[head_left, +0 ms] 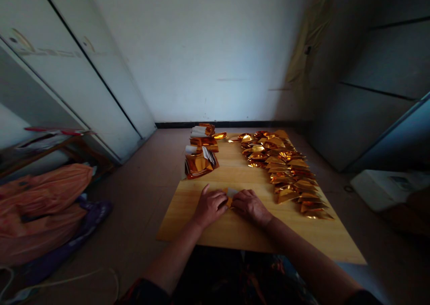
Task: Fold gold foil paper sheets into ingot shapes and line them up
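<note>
A small sheet of gold foil paper (pixel 231 191), its pale side partly showing, lies on the wooden board between my hands. My left hand (pixel 212 205) is closed on its left edge, the thumb raised. On the other side, my right hand (pixel 250 205) bends its fingers over the paper's right part. The fingers cover much of the sheet, so its exact fold cannot be made out. Stacks of flat gold foil sheets (pixel 199 164) sit beyond my left hand. To the right, rows of folded gold foil pieces (pixel 289 173) overlap one another.
The wooden board (pixel 188 224) stands low before me, near a white wall (pixel 208 63). A cabinet (pixel 110 94) is at left, with orange cloth (pixel 43 202) and a cable (pixel 83 274) below it. A white box (pixel 378 189) stands on the floor at right.
</note>
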Motion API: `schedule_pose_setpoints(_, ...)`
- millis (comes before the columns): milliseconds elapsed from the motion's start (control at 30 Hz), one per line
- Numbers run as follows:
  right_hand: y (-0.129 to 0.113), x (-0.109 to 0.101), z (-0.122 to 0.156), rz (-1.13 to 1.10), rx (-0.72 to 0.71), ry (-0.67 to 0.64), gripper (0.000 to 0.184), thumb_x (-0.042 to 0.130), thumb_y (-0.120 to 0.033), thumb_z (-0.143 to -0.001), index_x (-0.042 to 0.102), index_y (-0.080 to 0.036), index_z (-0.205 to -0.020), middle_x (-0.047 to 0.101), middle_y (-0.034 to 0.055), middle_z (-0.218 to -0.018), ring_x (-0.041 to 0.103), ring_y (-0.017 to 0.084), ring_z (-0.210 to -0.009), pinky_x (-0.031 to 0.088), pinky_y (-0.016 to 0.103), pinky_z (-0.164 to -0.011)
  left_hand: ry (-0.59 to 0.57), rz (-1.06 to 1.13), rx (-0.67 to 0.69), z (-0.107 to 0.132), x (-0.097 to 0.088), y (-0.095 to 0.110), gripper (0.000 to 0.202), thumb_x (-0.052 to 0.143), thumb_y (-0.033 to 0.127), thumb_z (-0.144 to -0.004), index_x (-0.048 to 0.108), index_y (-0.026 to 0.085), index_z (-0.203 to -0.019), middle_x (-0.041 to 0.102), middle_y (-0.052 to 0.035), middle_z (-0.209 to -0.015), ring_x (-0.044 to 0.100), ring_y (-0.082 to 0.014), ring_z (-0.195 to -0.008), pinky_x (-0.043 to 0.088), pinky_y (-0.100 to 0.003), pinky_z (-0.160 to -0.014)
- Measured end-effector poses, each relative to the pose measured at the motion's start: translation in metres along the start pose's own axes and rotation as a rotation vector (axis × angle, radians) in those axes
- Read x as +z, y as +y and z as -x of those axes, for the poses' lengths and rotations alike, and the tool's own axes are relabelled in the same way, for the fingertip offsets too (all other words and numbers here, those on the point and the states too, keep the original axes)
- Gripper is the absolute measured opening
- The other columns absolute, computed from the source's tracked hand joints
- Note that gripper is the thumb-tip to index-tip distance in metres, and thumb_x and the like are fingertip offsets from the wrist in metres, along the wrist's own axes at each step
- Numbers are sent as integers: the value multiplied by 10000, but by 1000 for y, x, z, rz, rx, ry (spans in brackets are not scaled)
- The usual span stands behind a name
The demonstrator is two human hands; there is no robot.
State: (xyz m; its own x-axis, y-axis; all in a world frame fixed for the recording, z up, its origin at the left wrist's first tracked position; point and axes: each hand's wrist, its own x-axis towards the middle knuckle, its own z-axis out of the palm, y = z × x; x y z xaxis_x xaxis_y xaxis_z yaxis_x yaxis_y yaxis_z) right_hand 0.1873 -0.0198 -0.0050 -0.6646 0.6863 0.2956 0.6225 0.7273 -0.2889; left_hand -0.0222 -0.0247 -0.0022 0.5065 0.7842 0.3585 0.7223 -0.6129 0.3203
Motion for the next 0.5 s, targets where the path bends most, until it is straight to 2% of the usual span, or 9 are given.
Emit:
schedule_pose_setpoints(167,1,4,0,-14,19,63,162,537,-243,-900,669,-224,-809,655,20,-873,510,154,-849,297,301,-793,23,-28,-3,1,-1,3,153,606,266,-806,638,253,-954,688,-17,-1053,598,-185,-1052,144,-511,-1125)
schedule_pose_setpoints(300,4,10,-4,-58,70,100,188,523,-199,-900,651,-204,-762,659,14,-828,526,149,-825,298,291,-777,38,-63,19,1,2,3,75,584,240,-827,646,260,-864,688,3,-1030,607,-167,-1018,129,-522,-1126)
schedule_pose_setpoints(500,4,1,-6,-89,103,62,144,508,-214,-905,639,-189,-851,658,32,-855,543,154,-817,327,274,-751,127,-117,66,2,10,0,84,569,227,-849,646,254,-829,699,16,-987,623,-147,-971,145,-507,-1131)
